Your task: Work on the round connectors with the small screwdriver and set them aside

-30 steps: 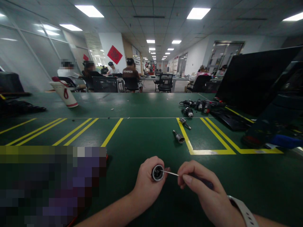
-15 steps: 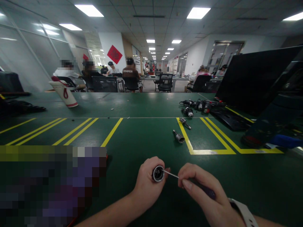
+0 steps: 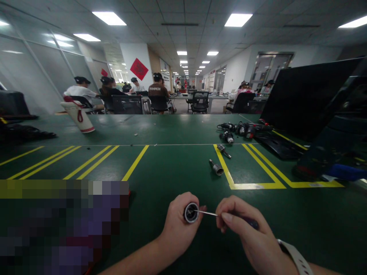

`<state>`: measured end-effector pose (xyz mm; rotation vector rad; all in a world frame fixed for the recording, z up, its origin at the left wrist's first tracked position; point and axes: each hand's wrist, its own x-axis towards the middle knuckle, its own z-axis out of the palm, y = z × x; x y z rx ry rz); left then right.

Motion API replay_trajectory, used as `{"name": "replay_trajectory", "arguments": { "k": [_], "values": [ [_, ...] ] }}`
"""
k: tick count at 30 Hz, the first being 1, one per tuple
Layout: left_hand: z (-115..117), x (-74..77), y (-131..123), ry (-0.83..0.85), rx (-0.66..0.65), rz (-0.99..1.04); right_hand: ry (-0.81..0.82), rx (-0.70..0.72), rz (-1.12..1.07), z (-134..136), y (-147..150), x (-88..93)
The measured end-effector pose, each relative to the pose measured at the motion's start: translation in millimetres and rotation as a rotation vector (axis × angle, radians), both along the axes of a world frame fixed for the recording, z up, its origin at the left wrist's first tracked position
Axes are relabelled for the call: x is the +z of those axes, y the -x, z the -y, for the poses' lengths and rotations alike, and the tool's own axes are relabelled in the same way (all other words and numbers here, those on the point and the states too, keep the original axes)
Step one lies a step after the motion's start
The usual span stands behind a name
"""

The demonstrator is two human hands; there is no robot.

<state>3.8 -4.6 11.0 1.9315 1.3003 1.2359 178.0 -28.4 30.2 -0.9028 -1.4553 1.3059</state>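
Observation:
My left hand [image 3: 177, 225] is closed around a small round metal part [image 3: 190, 212] with a dark hollow centre, its open end facing me. My right hand [image 3: 243, 229] pinches a thin screwdriver [image 3: 207, 213] with a dark handle; the metal tip reaches into the opening of the round part. Both hands hover just above the green table [image 3: 160, 168] near its front edge. A pale watch strap [image 3: 295, 256] is on my right wrist.
Two small metal sockets [image 3: 216, 168] [image 3: 223, 149] lie by a yellow floor-tape outline [image 3: 258, 185]. A pile of dark tool parts [image 3: 243, 129] and a black case [image 3: 309, 99] stand at right. A white cup [image 3: 78, 116] is at back left. People sit at desks behind.
The hands and the part stay almost still; the screwdriver tip has shifted slightly inside the part. The view has tilted down a little.

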Motion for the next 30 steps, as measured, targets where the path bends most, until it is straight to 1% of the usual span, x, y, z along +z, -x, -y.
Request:
{"name": "replay_trajectory", "arguments": {
  "k": [3,6,10,14,18,21,23,28,30],
  "values": [
    [0,-0.4,1,0.003,-0.004,-0.020,-0.118,-0.019,0.091,4,-1,2.9],
    [0,-0.8,1,0.011,-0.014,-0.044,-0.172,-0.010,0.157,6,-1,6.4],
    [0,-0.7,2,0.017,-0.020,-0.053,-0.161,0.018,0.162,5,-1,8.5],
    [0,0.7,2,0.030,-0.029,-0.035,-0.135,0.038,0.135,3,-2,6.9],
    [1,0.8,1,0.026,-0.021,-0.028,-0.116,0.026,0.120,3,-2,5.4],
    [0,-0.7,1,0.022,-0.015,-0.034,-0.124,0.012,0.148,4,0,6.8],
    [0,-2.1,1,0.019,-0.012,-0.037,-0.198,0.000,0.185,5,0,8.4],
    [-1,-4.3,1,-0.007,0.005,-0.050,-0.559,0.022,0.268,10,0,12.3],
    [0,-4.2,1,-0.009,0.004,-0.057,-0.627,0.047,0.286,10,0,13.8]
  ]
}}
